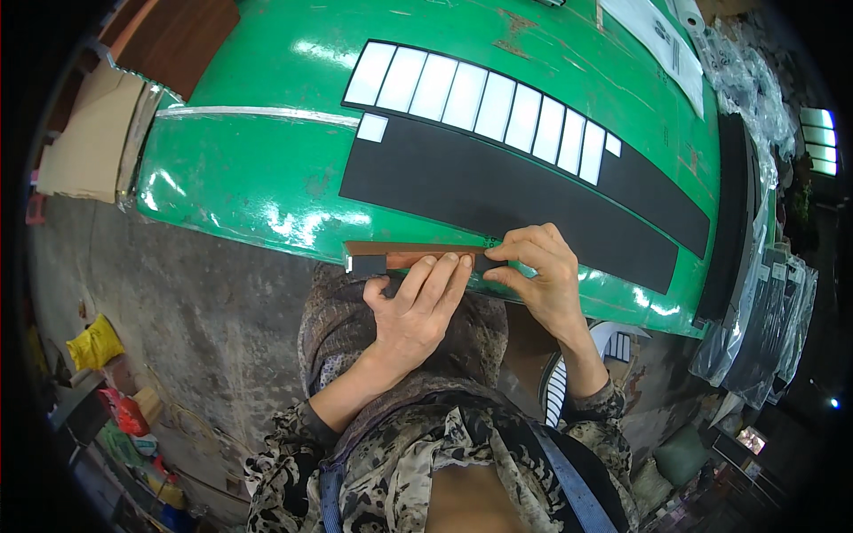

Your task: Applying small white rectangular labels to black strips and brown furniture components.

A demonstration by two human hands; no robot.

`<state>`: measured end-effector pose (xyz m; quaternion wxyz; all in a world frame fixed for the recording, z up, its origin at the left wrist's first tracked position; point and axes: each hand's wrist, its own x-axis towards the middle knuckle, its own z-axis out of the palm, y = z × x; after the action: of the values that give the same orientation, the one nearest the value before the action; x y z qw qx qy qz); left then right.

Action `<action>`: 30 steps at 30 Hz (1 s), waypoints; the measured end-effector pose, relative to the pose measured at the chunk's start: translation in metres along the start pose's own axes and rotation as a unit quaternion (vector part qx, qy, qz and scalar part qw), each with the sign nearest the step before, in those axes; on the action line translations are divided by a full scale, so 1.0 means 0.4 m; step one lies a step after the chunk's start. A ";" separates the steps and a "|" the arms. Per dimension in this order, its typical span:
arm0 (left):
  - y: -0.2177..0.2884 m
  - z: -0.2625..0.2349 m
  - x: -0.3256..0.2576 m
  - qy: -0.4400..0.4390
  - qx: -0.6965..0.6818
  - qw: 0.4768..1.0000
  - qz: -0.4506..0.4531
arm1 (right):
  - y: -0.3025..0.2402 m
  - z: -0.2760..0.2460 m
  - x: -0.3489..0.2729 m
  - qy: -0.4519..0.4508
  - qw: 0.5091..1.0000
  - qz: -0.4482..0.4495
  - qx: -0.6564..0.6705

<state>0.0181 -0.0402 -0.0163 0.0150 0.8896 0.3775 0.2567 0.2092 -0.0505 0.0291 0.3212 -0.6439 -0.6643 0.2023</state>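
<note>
left hand [413, 306] lies with fingers flat and close together on a brown wooden ruler-like bar [418, 258] at the near edge of the green table [267, 53], about 6 o'clock from the long black sheet [498, 191], while right hand [538, 275] pinches a thin black strip [487, 261] narrowly between thumb and fingertips at the bar's 3 o'clock end. the bar looks stiff and light, best pressed down mid-length; the strip looks thin, floppy and easy to crease, so grip it at the end. white rectangular pieces [480, 98] sit in a row at 12 o'clock, and clear plastic bags [755, 89] at 2 o'clock.
</note>
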 end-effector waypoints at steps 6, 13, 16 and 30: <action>-0.001 0.000 0.001 0.001 0.002 1.000 0.001 | -0.003 -0.005 -0.001 -0.015 0.999 0.026 0.020; -0.002 0.001 0.002 0.004 0.006 1.000 0.003 | -0.001 0.002 0.001 0.005 1.000 0.009 0.019; -0.001 0.001 0.000 0.001 0.003 1.000 0.003 | -0.001 0.004 0.002 0.004 1.000 0.005 0.018; -0.002 0.000 0.000 -0.003 0.000 1.000 0.002 | -0.007 -0.005 0.003 -0.025 0.999 0.028 0.015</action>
<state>0.0177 -0.0396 -0.0166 0.0158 0.8910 0.3761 0.2538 0.2085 -0.0498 0.0326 0.3082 -0.6521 -0.6507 0.2373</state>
